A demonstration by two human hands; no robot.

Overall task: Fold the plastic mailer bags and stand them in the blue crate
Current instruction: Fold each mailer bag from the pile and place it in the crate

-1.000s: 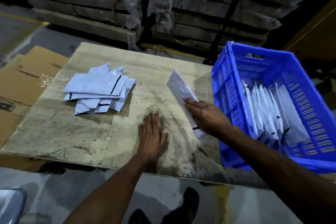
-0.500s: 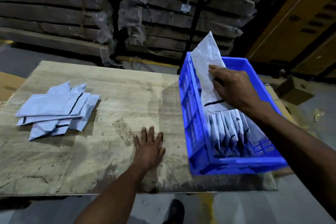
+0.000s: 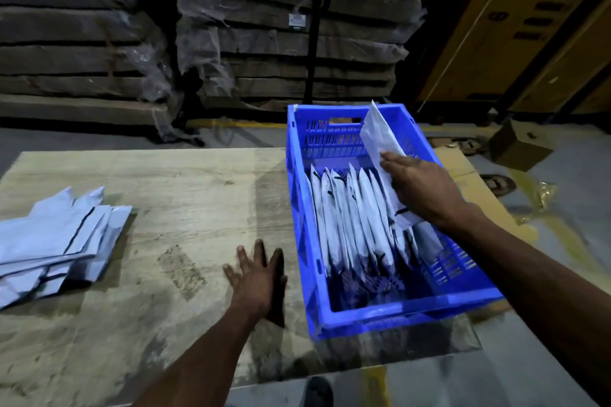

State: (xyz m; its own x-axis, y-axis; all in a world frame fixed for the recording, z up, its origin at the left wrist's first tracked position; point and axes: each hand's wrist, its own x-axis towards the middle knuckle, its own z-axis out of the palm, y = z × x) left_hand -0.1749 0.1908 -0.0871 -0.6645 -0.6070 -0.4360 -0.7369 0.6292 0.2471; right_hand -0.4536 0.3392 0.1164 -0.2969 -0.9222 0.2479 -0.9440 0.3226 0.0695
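Note:
A blue crate (image 3: 312, 301) stands on the right end of the wooden table (image 3: 185, 195). Several folded white mailer bags (image 3: 347, 218) stand upright in a row inside it. My right hand (image 3: 420, 190) is over the crate's right side, shut on one folded mailer (image 3: 380, 135) that sticks up tilted at the right end of the row. My left hand (image 3: 258, 277) lies flat and open on the table just left of the crate, holding nothing. A loose pile of unfolded mailers (image 3: 56, 241) lies at the table's left edge.
Wrapped stacks of boards (image 3: 231, 26) fill the background behind the table. A yellow structure (image 3: 529, 26) rises at the right. A small cardboard box (image 3: 519, 145) and flat cardboard (image 3: 476, 185) lie on the floor to the right. My shoe (image 3: 317, 391) shows below the table edge.
My right hand carried the folded mailer from the table over the crate and lowered it to the right end of the standing row. My left hand stayed flat on the table.

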